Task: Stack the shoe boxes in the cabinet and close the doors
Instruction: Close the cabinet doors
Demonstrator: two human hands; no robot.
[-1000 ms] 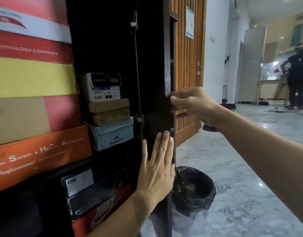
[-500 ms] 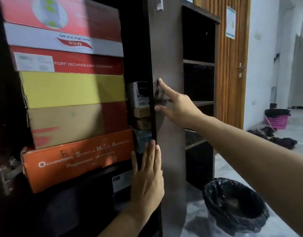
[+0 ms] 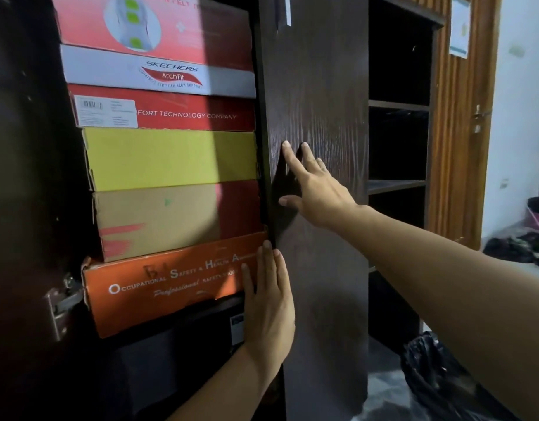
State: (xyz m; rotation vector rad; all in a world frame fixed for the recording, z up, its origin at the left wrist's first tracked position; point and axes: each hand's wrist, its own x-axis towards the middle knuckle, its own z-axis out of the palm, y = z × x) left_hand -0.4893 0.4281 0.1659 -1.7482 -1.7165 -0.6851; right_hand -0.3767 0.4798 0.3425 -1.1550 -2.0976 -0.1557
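Head view looks straight into the cabinet (image 3: 25,183), with both of my hands on the right-hand door (image 3: 320,86). My right hand (image 3: 317,189) lies flat on the door's outer face, fingers straight and spread, thumb out toward the door's free edge; it grips nothing, it only presses. My left hand (image 3: 271,302) is lower down at that same edge, fingers straight and together, fingertips touching the edge where it meets the orange box (image 3: 159,290); it holds nothing either.

The shoe boxes are already stacked inside, filling the cabinet's left side: the orange box at the bottom of the stack, then a tan box (image 3: 159,220), a yellow box (image 3: 171,159), a red box (image 3: 177,110), a white Skechers box (image 3: 140,71) and another red one at the top edge. A darker box sits below the orange one, too dim to read.

So I judge the stacking done and the closing in hand. The orange box seems to stick out toward the door's edge and may foul it. Next I should push that box back square with my left hand, clear my fingers from the gap, then press the door home with my right. The left door (image 3: 7,299), with its hinge (image 3: 61,302) showing, is not yet closed.
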